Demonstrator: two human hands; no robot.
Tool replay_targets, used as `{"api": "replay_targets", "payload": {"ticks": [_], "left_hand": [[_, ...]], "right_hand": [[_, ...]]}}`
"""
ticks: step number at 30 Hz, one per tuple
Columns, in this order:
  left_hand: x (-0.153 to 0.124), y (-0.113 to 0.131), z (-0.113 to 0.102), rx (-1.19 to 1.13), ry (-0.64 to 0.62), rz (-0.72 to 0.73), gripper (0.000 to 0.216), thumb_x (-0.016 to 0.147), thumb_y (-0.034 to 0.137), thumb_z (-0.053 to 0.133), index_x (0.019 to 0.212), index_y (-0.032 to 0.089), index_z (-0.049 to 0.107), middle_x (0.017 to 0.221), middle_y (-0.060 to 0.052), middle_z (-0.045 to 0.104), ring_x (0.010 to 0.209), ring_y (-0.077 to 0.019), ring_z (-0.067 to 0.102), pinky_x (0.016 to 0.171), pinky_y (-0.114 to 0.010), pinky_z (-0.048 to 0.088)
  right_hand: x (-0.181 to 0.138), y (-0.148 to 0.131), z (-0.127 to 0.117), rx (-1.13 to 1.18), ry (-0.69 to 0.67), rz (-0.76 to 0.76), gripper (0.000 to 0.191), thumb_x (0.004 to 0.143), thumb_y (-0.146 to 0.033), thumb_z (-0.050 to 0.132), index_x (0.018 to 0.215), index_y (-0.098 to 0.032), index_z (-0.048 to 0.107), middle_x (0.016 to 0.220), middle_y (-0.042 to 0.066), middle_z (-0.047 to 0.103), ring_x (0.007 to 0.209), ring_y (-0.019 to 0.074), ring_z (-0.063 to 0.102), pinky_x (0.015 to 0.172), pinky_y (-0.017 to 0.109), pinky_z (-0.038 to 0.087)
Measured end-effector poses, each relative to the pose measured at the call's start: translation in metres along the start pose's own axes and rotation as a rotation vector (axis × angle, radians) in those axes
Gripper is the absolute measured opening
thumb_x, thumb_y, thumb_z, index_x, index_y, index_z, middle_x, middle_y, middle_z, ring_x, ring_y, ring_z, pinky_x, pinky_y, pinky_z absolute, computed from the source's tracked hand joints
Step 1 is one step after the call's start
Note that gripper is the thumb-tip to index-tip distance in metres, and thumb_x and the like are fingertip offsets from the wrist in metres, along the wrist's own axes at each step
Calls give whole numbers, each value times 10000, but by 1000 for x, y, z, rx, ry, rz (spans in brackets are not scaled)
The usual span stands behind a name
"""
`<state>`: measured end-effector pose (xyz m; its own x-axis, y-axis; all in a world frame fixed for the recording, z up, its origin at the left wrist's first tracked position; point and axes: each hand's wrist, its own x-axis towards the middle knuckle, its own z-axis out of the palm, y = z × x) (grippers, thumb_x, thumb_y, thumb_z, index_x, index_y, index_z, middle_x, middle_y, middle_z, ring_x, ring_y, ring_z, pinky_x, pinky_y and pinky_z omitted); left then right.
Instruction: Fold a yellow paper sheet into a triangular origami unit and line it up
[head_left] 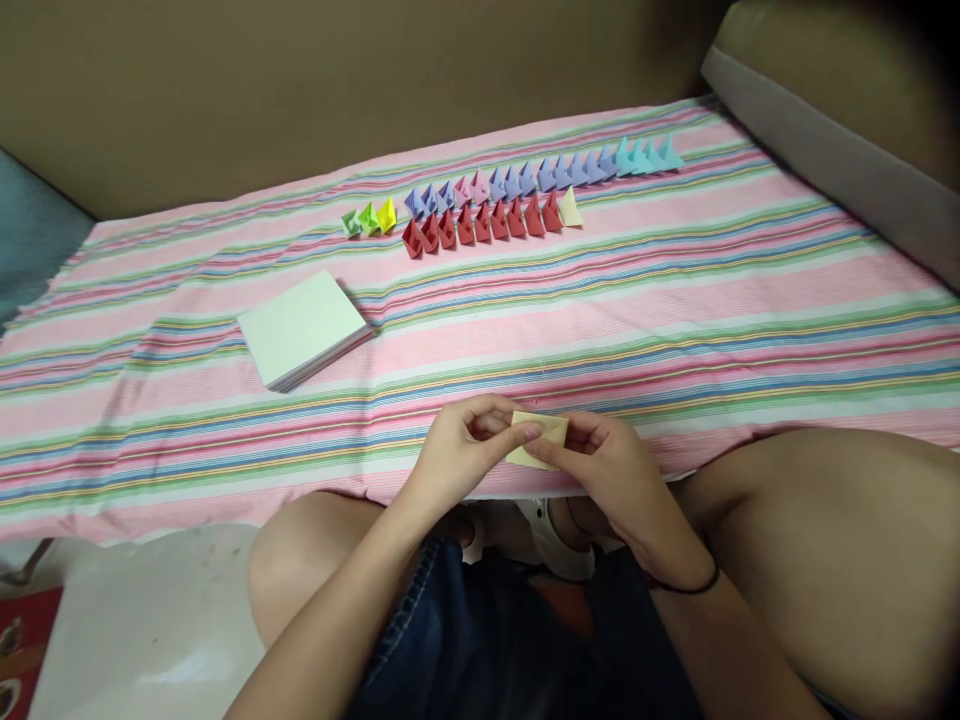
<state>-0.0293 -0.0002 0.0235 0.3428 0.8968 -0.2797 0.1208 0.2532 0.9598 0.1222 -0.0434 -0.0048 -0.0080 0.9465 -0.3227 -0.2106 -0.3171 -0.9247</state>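
A small folded piece of pale yellow paper [538,439] is pinched between both my hands just above the near edge of the striped cloth. My left hand [466,450] grips its left side with thumb and fingers closed. My right hand [600,465] holds the right side, fingers curled under it. A stack of white square paper [302,327] lies on the cloth to the left. Farther back stand two rows of folded paper boats: a red row [480,223] ending in a cream one [570,208], and behind it a green, purple, pink and blue row [517,180].
The pink striped cloth [675,290] covers a low bed or platform against a brown wall. A grey cushion [825,150] lies at the right. My bare knees flank my hands, and pale floor [150,620] shows at the lower left.
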Motion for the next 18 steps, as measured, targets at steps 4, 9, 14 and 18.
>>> {"api": "replay_targets", "payload": {"ticks": [4,9,14,18], "left_hand": [[0,-7,1,-7,64,16,317,619,403,803,664,124,660,480,58,439,451,-44,325,442,-199,219],[2,-9,0,-68,164,65,324,643,424,789,655,132,649,488,57,448,460,-46,330,457,-196,243],[0,-3,0,-67,-1,6,317,613,399,813,617,150,617,511,56,465,480,-60,378,484,-202,299],[1,-6,-1,15,59,10,467,627,407,802,458,149,451,445,75,336,438,-41,263,445,-212,194]], "right_hand": [[1,3,2,44,76,13,361,560,-308,838,806,-211,593,760,14,729,718,195,680,680,315,525],[2,2,0,86,61,16,434,612,-341,815,932,-213,551,742,3,730,682,175,689,702,317,547],[1,-1,-1,58,73,-30,469,601,-332,824,956,-201,547,675,-9,710,598,160,666,645,304,550],[1,0,0,62,71,-10,472,609,-383,815,970,-194,578,706,9,715,646,180,679,691,343,566]]}}
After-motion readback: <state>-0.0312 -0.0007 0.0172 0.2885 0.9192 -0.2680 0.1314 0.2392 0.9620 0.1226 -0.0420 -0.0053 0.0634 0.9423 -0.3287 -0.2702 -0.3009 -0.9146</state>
